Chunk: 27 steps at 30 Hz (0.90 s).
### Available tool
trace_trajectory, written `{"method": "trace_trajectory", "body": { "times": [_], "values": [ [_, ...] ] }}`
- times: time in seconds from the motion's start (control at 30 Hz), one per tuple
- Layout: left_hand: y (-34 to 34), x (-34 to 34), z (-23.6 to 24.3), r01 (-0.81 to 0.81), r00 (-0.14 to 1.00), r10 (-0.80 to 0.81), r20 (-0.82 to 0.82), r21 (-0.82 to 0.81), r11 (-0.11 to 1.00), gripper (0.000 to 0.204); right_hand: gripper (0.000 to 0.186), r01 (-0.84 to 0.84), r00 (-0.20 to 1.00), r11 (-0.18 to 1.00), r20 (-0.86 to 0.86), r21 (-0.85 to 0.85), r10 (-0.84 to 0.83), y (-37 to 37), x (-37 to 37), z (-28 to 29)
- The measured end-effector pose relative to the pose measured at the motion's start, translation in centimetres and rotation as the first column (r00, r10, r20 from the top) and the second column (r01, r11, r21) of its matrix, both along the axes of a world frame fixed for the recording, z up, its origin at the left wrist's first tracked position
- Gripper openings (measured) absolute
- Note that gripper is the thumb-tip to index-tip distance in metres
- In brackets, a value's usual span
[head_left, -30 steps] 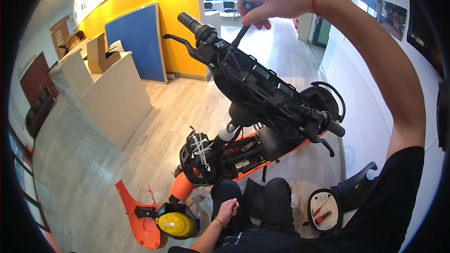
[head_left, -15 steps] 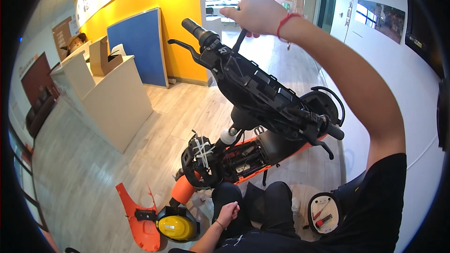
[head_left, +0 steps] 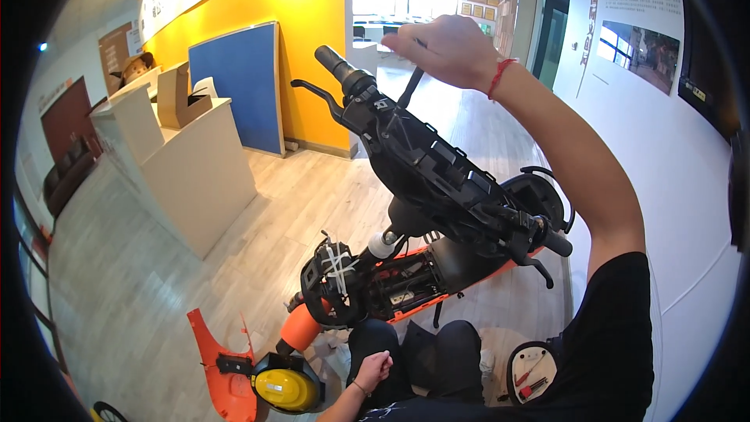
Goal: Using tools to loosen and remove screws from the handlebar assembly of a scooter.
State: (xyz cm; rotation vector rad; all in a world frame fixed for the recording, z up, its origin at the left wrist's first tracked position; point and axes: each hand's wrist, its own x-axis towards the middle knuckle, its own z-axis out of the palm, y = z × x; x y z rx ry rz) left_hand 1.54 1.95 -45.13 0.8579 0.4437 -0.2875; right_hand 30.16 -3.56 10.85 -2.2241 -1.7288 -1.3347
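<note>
My right hand is closed around a black bar that rises from the top of the black handlebar assembly of a partly dismantled orange-and-black scooter. My left hand rests low by my thigh, fingers curled; whatever it may hold is hidden. Below the handlebars, white ties cross a black front part, and the open deck shows wiring. An orange panel lies at the lower left beside a yellow helmet. An open lined case holding small red-handled tools sits at the lower right.
A white counter with a cardboard box stands at the left, before a blue board and a yellow wall. A white wall with a picture runs along my right. A hallway leads away behind the scooter.
My right hand and the bar it grips have come lower and slightly right, and my arm has swung inward. The whole view has shifted slightly. My left hand stays curled by my thigh.
</note>
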Motion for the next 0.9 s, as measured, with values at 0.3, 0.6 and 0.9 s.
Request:
{"method": "trace_trajectory", "body": {
  "times": [0.3, 0.6, 0.9],
  "values": [
    [-0.1, -0.1, -0.5, 0.01, 1.0, -0.011, 0.023, 0.025, 1.0, 0.032, 0.047, -0.011, 0.933, 0.999, -0.358, 0.034, 0.022, -1.8, -0.8, -0.3],
    [-0.1, -0.2, -0.1, 0.025, 0.999, -0.027, 0.027, 0.039, 0.999, 0.031, 0.039, 0.004, 0.754, 1.0, -0.657, -0.003, -0.005, -3.0, -3.1, 1.1],
    [-0.1, -0.6, -0.4, 0.014, 0.999, -0.016, 0.035, 0.056, 0.998, 0.031, 0.036, -0.211, 0.911, 0.976, -0.351, 0.058, 0.218, -3.9, -1.5, 0.1]
  ]
}}
